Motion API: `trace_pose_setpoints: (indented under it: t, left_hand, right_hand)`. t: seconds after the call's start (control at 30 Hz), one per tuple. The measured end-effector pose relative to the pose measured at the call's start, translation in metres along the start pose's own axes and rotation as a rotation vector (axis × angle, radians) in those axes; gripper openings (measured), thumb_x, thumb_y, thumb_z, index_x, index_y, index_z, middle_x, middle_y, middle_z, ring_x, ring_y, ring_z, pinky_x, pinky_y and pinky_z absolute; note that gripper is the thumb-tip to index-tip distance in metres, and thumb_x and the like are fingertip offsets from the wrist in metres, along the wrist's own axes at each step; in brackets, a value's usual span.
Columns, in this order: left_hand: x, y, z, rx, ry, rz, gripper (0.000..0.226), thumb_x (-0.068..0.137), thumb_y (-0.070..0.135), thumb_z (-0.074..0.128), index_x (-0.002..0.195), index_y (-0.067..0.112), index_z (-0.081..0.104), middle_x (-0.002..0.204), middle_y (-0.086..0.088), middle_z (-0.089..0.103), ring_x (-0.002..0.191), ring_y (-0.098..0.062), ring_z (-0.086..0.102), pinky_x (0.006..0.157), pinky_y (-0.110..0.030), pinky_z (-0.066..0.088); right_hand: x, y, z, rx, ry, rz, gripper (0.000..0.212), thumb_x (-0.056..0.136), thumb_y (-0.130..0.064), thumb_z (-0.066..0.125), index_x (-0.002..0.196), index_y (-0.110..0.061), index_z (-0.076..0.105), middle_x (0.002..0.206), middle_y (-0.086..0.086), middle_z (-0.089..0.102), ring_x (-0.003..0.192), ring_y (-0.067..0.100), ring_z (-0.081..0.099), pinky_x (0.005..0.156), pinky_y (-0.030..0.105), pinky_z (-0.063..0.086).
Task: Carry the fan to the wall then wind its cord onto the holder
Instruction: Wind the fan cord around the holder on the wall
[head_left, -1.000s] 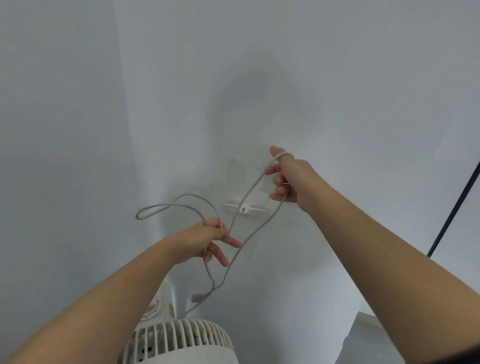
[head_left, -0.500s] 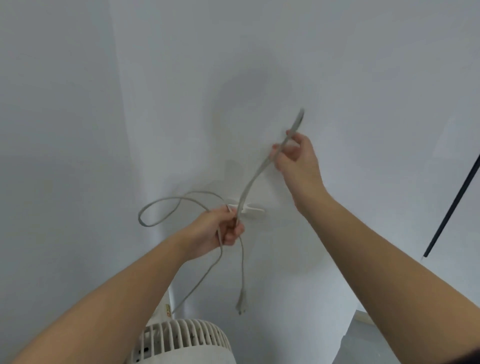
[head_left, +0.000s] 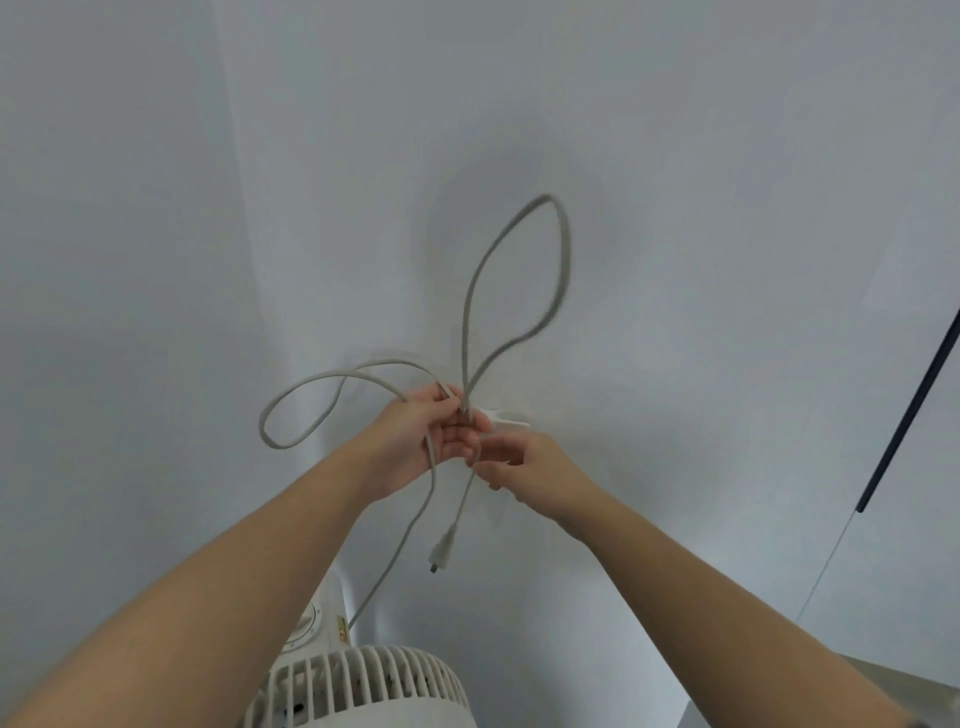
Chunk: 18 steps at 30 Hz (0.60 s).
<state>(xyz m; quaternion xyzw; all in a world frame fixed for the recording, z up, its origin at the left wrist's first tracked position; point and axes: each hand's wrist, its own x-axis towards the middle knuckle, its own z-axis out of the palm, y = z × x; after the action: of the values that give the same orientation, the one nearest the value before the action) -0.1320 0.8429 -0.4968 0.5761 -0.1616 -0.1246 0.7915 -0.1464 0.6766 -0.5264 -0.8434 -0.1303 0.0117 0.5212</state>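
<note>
The white fan (head_left: 358, 686) stands at the bottom of the view, close to the wall corner. Its grey cord (head_left: 467, 312) rises from the fan into my left hand (head_left: 421, 441), which grips the gathered strands. One loop sticks out to the left and a taller loop stands up above my hands. The plug (head_left: 442, 552) dangles below them. My right hand (head_left: 524, 462) pinches the cord just under my left hand. The white wall holder (head_left: 506, 417) is mostly hidden behind my hands; only its right arm shows.
Two pale walls meet in a corner (head_left: 244, 260) to the left of the holder. A dark thin rod (head_left: 909, 410) leans at the right edge. A grey surface corner (head_left: 831, 701) sits at bottom right.
My right hand came down from above the holder to meet my left hand. The strand it held now stands as a tall loop above both hands. The plug hangs lower.
</note>
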Motion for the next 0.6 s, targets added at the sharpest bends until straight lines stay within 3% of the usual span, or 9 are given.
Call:
trace_pose_setpoints:
  t: [0.1,0.23,0.33,0.43,0.53,0.6]
  left_hand:
    - [0.000,0.001,0.003,0.039,-0.007,-0.035,0.017,0.102,0.003,0.034,0.095,0.004,0.049,0.091,-0.020,0.072,0.058,-0.018,0.067,0.055,-0.025,0.056]
    - [0.004,0.002,-0.003,0.325,0.142,-0.057,0.016,0.100,0.005,0.040,0.102,0.004,0.055,0.108,-0.015,0.070,0.051,-0.013,0.063,0.049,-0.021,0.051]
    - [0.008,-0.003,-0.008,0.566,0.266,-0.078,0.019,0.097,0.005,0.041,0.092,0.008,0.059,0.097,-0.011,0.066,0.041,-0.009,0.055,0.043,-0.020,0.043]
    - [0.012,-0.008,-0.012,0.766,0.365,-0.101,0.019,0.093,0.005,0.041,0.091,0.007,0.060,0.081,-0.011,0.055,0.041,-0.015,0.045,0.040,-0.020,0.035]
    - [0.016,-0.009,-0.016,0.827,0.417,-0.110,0.019,0.092,0.010,0.047,0.094,0.004,0.065,0.070,-0.007,0.049,0.045,-0.016,0.037,0.043,-0.021,0.031]
    - [0.017,-0.006,-0.013,0.741,0.423,-0.075,0.017,0.094,0.014,0.050,0.100,0.003,0.062,0.068,-0.008,0.051,0.042,-0.016,0.037,0.040,-0.020,0.030]
  right_hand:
    - [-0.001,0.004,0.001,-0.024,-0.030,-0.016,0.010,0.089,-0.008,0.061,0.091,-0.014,0.068,0.082,-0.001,0.069,0.065,0.006,0.058,0.056,0.011,0.041]
    - [-0.005,0.017,-0.007,-0.069,-0.042,0.032,0.011,0.085,-0.012,0.064,0.081,-0.020,0.071,0.078,-0.005,0.073,0.078,0.007,0.065,0.079,0.024,0.048]
    - [-0.010,0.018,-0.017,-0.019,-0.015,-0.046,0.009,0.082,-0.004,0.067,0.085,-0.013,0.069,0.079,0.004,0.069,0.078,0.015,0.063,0.075,0.021,0.049]
    - [-0.015,0.017,-0.032,0.067,-0.155,-0.065,0.021,0.083,0.003,0.062,0.101,-0.008,0.063,0.076,0.005,0.064,0.073,0.017,0.065,0.072,0.022,0.051]
    - [-0.019,0.022,-0.045,0.100,-0.281,0.014,0.036,0.077,-0.002,0.062,0.112,-0.007,0.059,0.077,0.004,0.065,0.072,0.017,0.067,0.071,0.024,0.052]
    - [-0.019,0.028,-0.054,-0.020,-0.303,0.036,0.039,0.078,0.002,0.064,0.115,-0.010,0.059,0.079,0.002,0.067,0.073,0.014,0.066,0.073,0.025,0.052]
